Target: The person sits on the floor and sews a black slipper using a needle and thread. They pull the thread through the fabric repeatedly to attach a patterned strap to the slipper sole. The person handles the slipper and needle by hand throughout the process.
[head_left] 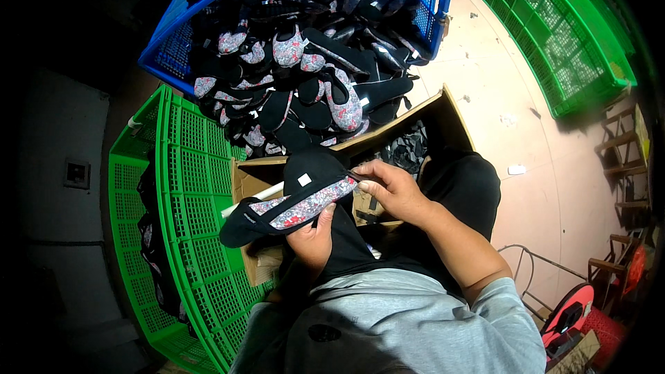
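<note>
A black cloth shoe (315,204) with a floral panel and a small white square label lies slantwise over my lap. My left hand (313,241) is closed round its near side, thumb on the floral fabric and the other fingers hidden beneath. At the shoe's right end my right hand (395,192) pinches a small dark piece at the edge; whether this is a strap or a tool I cannot tell. Under my hands stands an open cardboard box (454,119) with dark scraps (409,149) inside.
Beyond the box, a blue crate (166,45) overflows with similar floral and black shoes (339,100). A green crate (201,215) stands close on my left, with dark items inside. Another green crate (554,41) is at the far right. A red round seat (571,312) is at lower right.
</note>
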Demonstrator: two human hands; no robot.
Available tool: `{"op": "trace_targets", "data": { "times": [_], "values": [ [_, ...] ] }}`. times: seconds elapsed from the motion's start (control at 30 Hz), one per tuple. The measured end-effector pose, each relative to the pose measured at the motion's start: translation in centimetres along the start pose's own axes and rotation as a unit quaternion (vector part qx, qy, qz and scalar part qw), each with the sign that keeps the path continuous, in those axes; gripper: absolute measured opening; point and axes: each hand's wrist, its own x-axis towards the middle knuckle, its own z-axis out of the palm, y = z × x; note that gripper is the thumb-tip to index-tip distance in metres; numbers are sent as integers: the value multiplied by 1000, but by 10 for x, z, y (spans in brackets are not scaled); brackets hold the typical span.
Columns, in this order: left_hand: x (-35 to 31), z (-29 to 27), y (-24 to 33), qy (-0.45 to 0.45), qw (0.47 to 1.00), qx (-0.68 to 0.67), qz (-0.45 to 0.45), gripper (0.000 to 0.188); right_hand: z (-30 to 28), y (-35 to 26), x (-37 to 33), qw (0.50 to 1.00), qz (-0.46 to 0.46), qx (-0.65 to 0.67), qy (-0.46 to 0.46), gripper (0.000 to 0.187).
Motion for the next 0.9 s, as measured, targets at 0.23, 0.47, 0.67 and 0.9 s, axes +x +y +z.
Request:
{"op": "trace_targets", "data": {
  "times": [0.23, 0.47, 0.67, 0.9],
  "values": [
    [0, 1, -1, -1, 1000, -15, -5, 24, 0, 11, 2, 991, 69, 110, -9, 21],
    [-1, 1, -1, 6, 1000, -2, 9, 23, 4, 18, 4, 959, 132, 224, 114, 26],
    [3, -2, 10, 15, 998, 53, 39, 15, 6, 4, 1, 967, 100, 233, 36, 36],
    [14, -8, 10, -6, 992, -124, -18, 12, 8, -5, -2, 994, -106, -3, 31, 32]
  ]
}}
